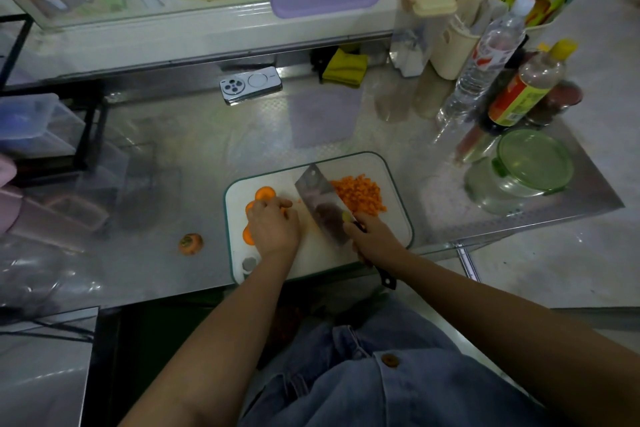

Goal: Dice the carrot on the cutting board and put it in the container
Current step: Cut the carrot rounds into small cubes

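Left grip (273,227) curled onto carrot slices (265,193), hiding most. Right grip (375,237) clenched round cleaver (318,198) handle, covering it. Diced carrot (360,196) just right of cleaver; lidded container (519,173) further right.

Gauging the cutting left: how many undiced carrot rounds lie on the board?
3 carrot rounds, all beside the left hand: one beyond its knuckles, one at its far left, one nearer its wrist. Others may hide under it.
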The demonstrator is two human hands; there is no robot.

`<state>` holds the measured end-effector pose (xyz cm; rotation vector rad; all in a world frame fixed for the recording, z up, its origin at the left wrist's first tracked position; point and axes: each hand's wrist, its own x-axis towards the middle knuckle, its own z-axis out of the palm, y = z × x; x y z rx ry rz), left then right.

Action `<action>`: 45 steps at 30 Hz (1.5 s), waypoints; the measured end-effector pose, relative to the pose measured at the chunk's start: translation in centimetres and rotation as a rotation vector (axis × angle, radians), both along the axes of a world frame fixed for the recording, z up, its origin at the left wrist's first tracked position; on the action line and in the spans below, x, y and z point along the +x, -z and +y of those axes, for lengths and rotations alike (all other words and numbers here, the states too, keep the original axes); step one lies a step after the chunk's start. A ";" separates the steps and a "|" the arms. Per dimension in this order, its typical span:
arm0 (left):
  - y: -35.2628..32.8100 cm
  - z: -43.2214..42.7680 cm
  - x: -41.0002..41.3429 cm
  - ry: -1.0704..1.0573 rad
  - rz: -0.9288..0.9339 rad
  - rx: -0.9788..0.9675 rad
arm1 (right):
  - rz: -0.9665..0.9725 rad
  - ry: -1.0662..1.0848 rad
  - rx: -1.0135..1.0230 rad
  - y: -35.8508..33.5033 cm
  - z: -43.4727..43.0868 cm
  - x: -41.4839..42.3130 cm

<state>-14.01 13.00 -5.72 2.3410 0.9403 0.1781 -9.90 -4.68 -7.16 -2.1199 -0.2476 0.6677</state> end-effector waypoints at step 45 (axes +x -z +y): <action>1.7 4.6 -3.3 -0.058 0.131 0.089 | -0.095 0.084 -0.091 0.5 -1.2 1.5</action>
